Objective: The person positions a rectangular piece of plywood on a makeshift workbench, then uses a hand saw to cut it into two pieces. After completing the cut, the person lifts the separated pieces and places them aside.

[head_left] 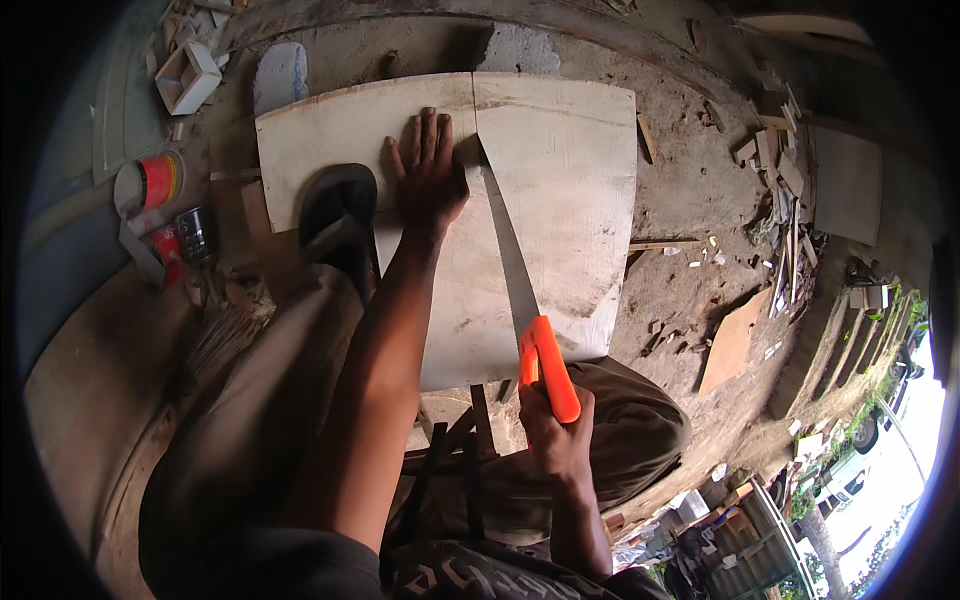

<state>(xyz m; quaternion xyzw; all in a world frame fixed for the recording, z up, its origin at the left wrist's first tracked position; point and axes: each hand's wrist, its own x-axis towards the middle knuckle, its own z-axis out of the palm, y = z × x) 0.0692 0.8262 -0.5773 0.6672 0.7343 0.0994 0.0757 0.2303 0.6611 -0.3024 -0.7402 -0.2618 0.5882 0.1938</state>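
Note:
A pale wooden board (pixel 580 180) lies flat in front of me, with a dark cut line running in from its far edge. Its near part reaches to my legs. My right hand (pixel 560 430) is wrapped around the orange handle of a handsaw (pixel 515 265). The long grey blade slants away to the left, its tip meeting the near end of the cut. Flat on the board, left of the cut, rests my left hand (pixel 430 180) with the fingers stretched out and slightly apart. My sandalled foot (pixel 340 215) presses on the board's left side.
Red and dark cans (pixel 160 185) stand at the left, below a small open wooden box (pixel 188 78). Wood scraps (pixel 785 190) pile up along the right. A brown thin panel (pixel 733 340) lies on the dirt floor. Pale blocks (pixel 520 50) sit behind the board.

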